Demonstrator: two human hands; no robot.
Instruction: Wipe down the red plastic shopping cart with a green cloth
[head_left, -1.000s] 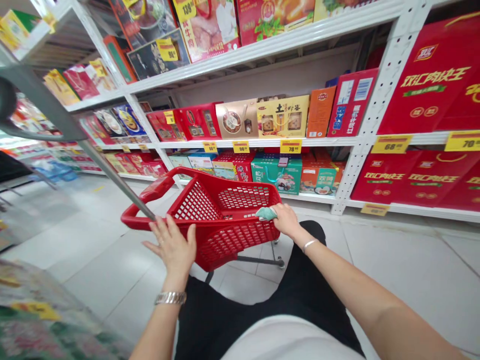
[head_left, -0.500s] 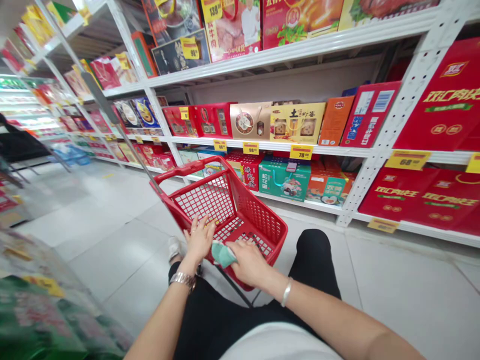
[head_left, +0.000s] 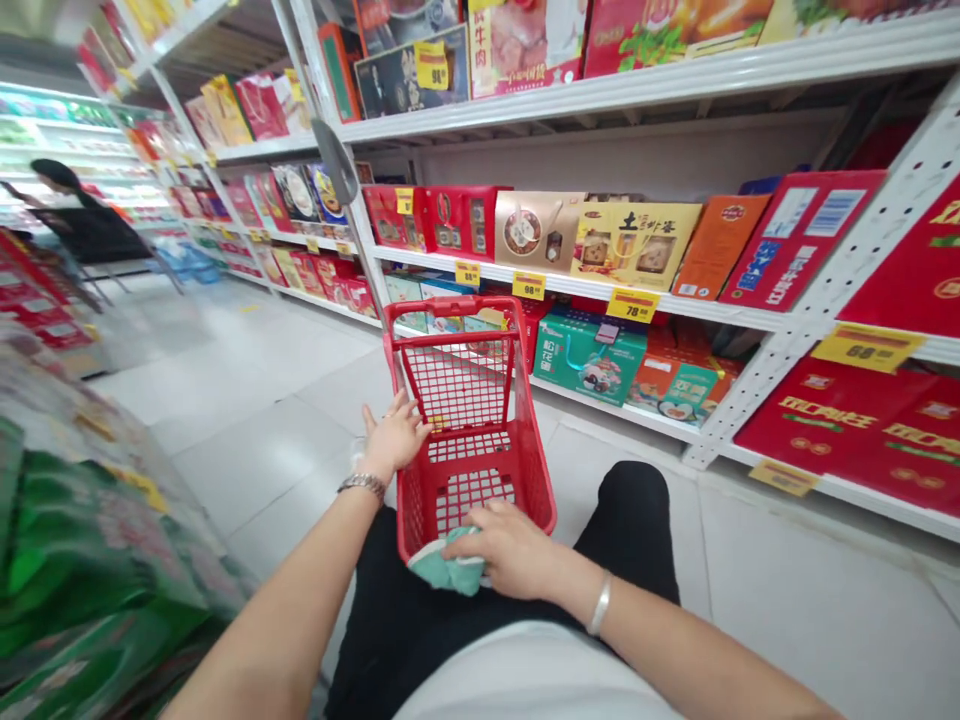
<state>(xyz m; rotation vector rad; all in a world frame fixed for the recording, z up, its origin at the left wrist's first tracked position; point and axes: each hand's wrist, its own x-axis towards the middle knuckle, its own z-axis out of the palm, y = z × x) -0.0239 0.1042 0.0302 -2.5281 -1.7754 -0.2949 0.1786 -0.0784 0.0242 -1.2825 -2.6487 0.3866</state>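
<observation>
Right hand (head_left: 510, 548), fingers half-curled over a crumpled mint-green cloth (head_left: 446, 565) on the near rim of a red plastic mesh trolley basket (head_left: 457, 385); left hand (head_left: 391, 437), fingers spread open, touching the basket's left rim.

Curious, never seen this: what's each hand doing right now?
Left hand: open, resting on the red basket, holding nothing.
Right hand: closed over a mint-green cloth, holding it.

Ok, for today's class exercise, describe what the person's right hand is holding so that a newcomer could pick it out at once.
Find the red plastic shopping basket in front of the person. At its near rim, the person's right hand holds a crumpled pale green cloth, the only soft, pale thing against the hard red mesh.
</observation>
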